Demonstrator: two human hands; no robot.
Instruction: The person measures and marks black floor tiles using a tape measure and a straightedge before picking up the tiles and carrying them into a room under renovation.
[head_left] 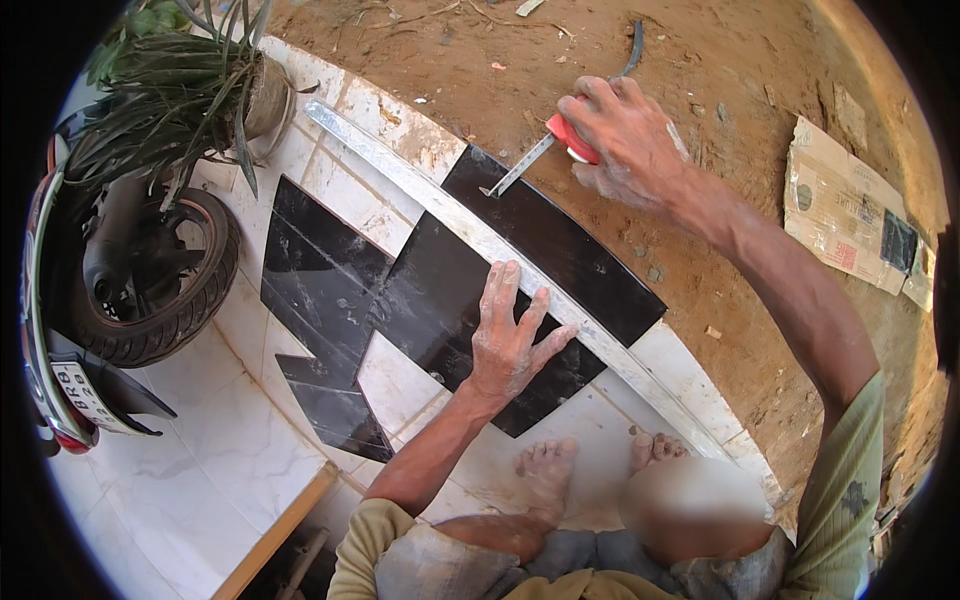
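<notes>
A long pale metal straightedge (pixel 375 165) lies slantwise across a glossy black tile, leaving a dark strip of the tile (pixel 570 245) on its far side. My left hand (pixel 507 345) is open, fingers spread, its fingertips pressing on the bar and its palm over the near part of the black tile (pixel 440 285). Beyond the bar, my right hand (pixel 630 145) is closed around a red tape measure (pixel 570 137). The tape's metal blade (pixel 525 165) is drawn out, and its hooked end is at the tile's dark strip, near the far left corner.
Other black tile pieces (pixel 315 250) lie left on white floor tiles (pixel 400 385). A motorbike wheel (pixel 165 285) and a potted plant (pixel 265 95) stand at the left. Brown dirt (pixel 720 70) lies past the tiled edge, with flattened cardboard (pixel 845 205) at the right. My bare feet (pixel 545 470) are close by.
</notes>
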